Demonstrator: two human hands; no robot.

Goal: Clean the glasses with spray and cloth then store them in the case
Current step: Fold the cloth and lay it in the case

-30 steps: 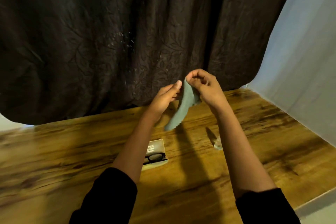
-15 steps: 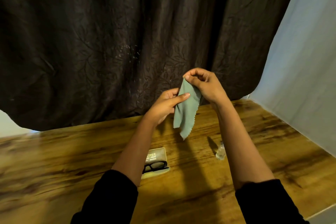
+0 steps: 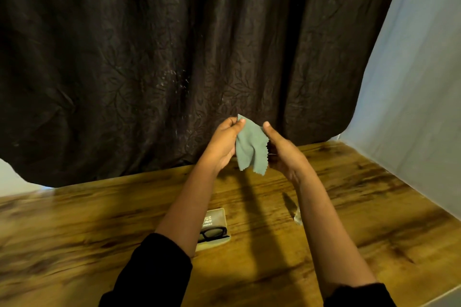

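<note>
Fingers [image 3: 229, 124] of left hand [image 3: 221, 143] are curled, with the thumb pinching the top-left corner of the grey-green cloth [image 3: 250, 151].

Head view, hand pose: both forearms reach forward and up. Hands are raised over the far part of the tabletop [image 3: 374, 209], palms roughly facing each other. Cloth hangs between them, clear of the wood.

Right hand [image 3: 285, 154]: thumb straight, tip at the cloth's upper right edge. Its other fingers are hidden behind the cloth, so can't tell if it grips.

Glasses [image 3: 214, 232] lie at the tan case [image 3: 216, 217] on the tabletop, partly behind the left forearm; on it or in it, unclear. Small clear spray bottle [image 3: 297, 217], blurred, sits just beside the right forearm. Dark curtain [image 3: 174, 57] behind.
</note>
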